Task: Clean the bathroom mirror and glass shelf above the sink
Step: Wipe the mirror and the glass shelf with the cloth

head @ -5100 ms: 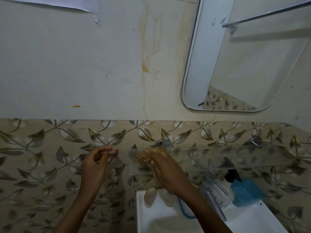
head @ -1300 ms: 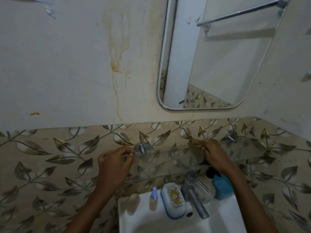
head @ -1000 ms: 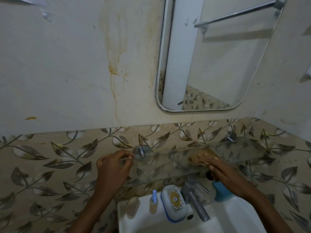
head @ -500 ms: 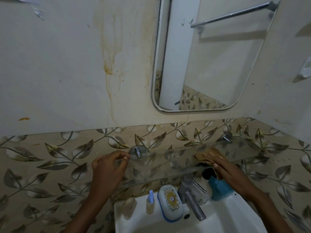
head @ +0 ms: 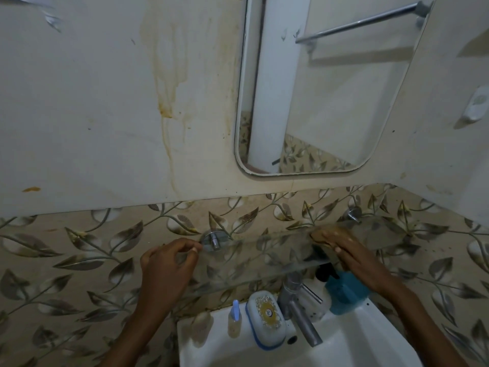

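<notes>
the glass shelf [head: 267, 258] is mounted on the leaf-patterned tile wall [head: 79, 250], above the sink [head: 357, 343] and below the mirror [head: 317, 88]. a tan sponge [head: 328, 233] lies on the shelf's right part, under the right hand [head: 362, 258], whose fingers [head: 341, 242] are extended flat and press on it. the left hand [head: 164, 268] pinches the shelf's left edge between thumb and fingertips, beside the chrome bracket [head: 213, 241]. a soap dish [head: 266, 323], tap [head: 301, 316] and blue container [head: 344, 292] stand on the sink below.
</notes>
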The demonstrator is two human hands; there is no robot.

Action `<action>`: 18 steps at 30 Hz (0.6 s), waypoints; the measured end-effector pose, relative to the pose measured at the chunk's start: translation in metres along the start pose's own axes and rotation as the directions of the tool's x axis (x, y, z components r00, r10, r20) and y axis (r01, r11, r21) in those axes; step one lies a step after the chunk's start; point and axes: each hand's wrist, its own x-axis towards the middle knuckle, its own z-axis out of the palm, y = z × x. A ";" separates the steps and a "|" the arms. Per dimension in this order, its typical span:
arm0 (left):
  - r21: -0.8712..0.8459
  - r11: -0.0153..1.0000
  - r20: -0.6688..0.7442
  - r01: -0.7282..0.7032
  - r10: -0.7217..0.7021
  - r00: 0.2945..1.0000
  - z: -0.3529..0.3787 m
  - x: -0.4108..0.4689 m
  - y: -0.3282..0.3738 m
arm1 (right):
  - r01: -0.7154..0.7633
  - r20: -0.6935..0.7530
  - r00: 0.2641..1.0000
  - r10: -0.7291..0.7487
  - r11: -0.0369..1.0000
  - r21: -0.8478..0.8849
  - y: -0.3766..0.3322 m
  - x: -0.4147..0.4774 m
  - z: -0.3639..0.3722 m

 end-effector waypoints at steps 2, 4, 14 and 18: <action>-0.004 1.000 -0.008 -0.001 0.001 1.000 0.000 0.000 -0.002 | -0.026 -0.005 1.000 0.026 0.998 0.055 0.009 -0.018 -0.009; -0.006 1.000 -0.010 -0.002 0.002 1.000 0.001 0.000 -0.004 | -0.093 -0.058 0.994 0.097 0.994 0.060 0.020 -0.021 -0.020; 0.013 1.000 0.009 0.000 0.000 1.000 0.000 0.000 -0.004 | -0.153 -0.061 0.987 0.150 0.987 -0.050 0.016 0.028 -0.018; 0.022 1.000 0.005 0.006 -0.006 1.000 0.001 0.000 -0.004 | -0.143 -0.031 0.989 0.143 0.990 0.002 0.030 -0.001 -0.025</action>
